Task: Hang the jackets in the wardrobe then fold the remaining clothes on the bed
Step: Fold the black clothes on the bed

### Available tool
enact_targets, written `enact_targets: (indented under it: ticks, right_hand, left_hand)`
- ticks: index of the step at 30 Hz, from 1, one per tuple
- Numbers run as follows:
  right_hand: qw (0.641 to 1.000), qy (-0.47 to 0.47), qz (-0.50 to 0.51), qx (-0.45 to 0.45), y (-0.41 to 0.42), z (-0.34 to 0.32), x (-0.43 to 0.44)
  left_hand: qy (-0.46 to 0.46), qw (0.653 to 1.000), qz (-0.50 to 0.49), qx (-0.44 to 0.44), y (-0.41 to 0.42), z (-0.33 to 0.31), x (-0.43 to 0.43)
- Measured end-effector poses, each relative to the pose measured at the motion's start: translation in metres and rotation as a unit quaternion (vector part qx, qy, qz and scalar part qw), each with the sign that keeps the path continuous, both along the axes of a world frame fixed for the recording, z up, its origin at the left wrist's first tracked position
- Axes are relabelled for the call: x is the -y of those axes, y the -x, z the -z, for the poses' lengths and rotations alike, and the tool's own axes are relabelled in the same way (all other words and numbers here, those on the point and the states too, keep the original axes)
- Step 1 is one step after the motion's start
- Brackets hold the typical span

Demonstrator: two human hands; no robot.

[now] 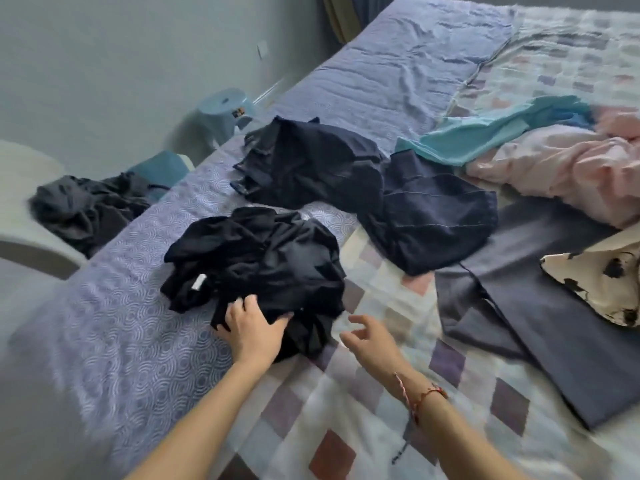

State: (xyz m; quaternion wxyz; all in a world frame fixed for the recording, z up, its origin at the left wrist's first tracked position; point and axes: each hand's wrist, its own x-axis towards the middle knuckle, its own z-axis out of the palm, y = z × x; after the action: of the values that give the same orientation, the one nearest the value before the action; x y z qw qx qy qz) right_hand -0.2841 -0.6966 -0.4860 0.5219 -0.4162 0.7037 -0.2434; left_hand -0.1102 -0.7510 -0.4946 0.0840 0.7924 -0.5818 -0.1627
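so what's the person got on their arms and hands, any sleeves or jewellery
No sleeves or gloves show anywhere in the frame. The right hand has a thin red braided string bracelet round its wrist, with a paler strand twisted in and loose ends trailing off it. The left hand and its wrist wear nothing. No rings show on either hand.

No legible text in view. Small white sewn tag (198,282) on crumpled black cloth garment (263,258), just beyond left hand (254,327), to its left: too blurred. Dark sticker (239,113) on pale blue round plastic stool (221,119), far beyond same hand: illegible.
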Motion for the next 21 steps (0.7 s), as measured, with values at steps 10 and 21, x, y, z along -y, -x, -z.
enact_targets:
  ticks: [10, 21]
  right_hand:
    - [0.958, 0.102, 0.100, 0.248, -0.027, -0.029, 0.043]
    - [0.977, 0.189, 0.088, 0.045, 0.027, -0.060, 0.003]
  left_hand:
    - [0.156, 0.921, 0.171, -0.314, 0.035, -0.041, -0.031]
    - [0.138, 0.876, 0.166, -0.431, 0.049, -0.098, -0.029]
